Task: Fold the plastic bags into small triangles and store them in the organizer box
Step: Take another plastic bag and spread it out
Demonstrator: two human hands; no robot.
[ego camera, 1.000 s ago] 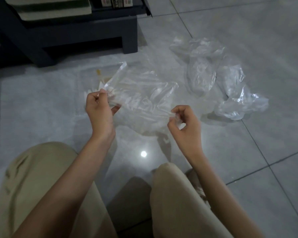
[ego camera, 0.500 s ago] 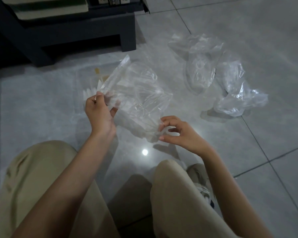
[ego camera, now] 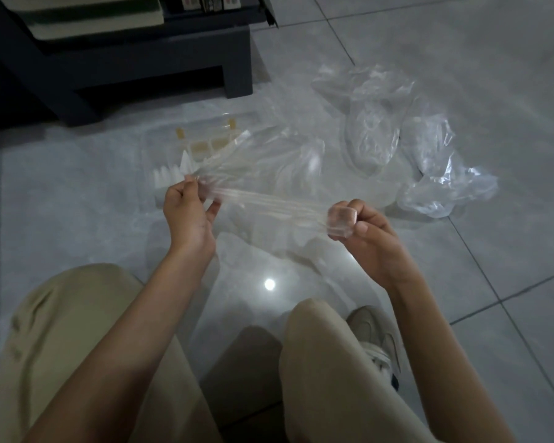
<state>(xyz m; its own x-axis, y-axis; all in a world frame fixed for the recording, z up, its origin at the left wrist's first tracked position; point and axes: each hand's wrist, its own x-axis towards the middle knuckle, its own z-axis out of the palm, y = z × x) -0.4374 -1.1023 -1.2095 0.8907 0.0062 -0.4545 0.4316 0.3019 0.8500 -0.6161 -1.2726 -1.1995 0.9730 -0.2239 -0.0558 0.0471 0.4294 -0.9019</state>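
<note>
Two hands hold one clear bag point(ego camera: 269, 174): left hand point(ego camera: 186, 212) pinches its left end, right hand point(ego camera: 362, 231) clenches the right, stretched above floor point(ego camera: 77, 187) near organizer box point(ego camera: 205, 142); overpulling could tear film.

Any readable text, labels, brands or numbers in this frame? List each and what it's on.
No text can be read.
items on the dark shelf: label-like markings, too blurred to read.
organizer box: yellowish patches, no legible text.
held plastic bag: clear, no print visible.
loose plastic bags: clear, no print visible.
shoe: no legible mark.
</note>
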